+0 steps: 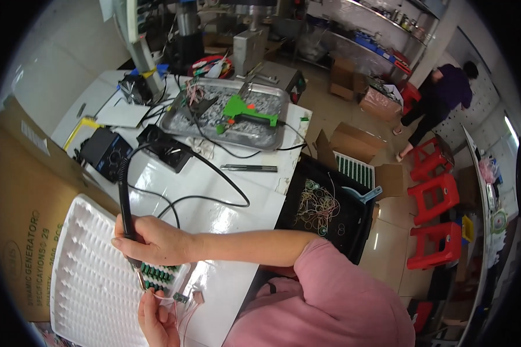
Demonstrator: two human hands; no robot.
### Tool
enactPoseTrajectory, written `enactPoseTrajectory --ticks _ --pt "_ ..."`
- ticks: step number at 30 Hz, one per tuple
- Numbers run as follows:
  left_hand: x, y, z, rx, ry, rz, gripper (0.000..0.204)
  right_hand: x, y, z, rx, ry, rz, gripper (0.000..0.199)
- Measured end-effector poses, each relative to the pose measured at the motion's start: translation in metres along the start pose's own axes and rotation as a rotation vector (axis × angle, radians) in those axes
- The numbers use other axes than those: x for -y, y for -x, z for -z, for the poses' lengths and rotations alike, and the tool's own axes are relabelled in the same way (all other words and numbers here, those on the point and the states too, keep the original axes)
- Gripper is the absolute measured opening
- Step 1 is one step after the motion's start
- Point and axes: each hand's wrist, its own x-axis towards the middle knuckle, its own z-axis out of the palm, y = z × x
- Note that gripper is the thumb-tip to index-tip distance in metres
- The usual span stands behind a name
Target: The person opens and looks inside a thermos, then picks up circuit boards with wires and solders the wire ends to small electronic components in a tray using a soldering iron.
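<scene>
My right hand [159, 240] is closed around the black handle of a soldering iron [125, 211], its metal tip pointing down at a row of small green parts [159, 274]. These parts sit at the edge of a white ridged plastic tray [92, 272]. Just below the tip, my left hand [156, 324] pinches a thin wire [167, 298] between thumb and finger. A small green circuit board [181, 298] with thin wires lies beside the left fingers. Exactly where tip and wire meet is too small to make out.
Behind stand a dark soldering station [106, 153] and a metal tray [226, 141] with a green glue gun [249, 111]. The iron's cable [214, 202] loops across the white table. A black bin [289, 217] holds tangled wires. Red stools [434, 194] and another person [448, 89] are farther right.
</scene>
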Motion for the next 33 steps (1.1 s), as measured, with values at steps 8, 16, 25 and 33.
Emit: enactPoseTrajectory --ticks 8,16,25,33 --pt "0.004 0.002 -0.011 -0.162 0.077 -0.166 0.015 -0.043 0.003 -0.009 -0.117 -0.487 -0.082 0.020" --pt "-0.007 0.024 0.039 0.134 -0.201 -0.219 0.018 -0.051 -0.003 -0.026 -0.151 -0.411 -0.026 0.022" --pt "0.024 0.089 0.071 0.032 -0.184 -0.390 0.012 -0.046 0.021 -0.048 -0.097 -0.525 -0.082 0.020" --pt "0.029 0.105 0.077 -0.038 -0.217 -0.466 0.015 -0.035 0.022 -0.051 -0.089 -0.486 -0.090 0.020"
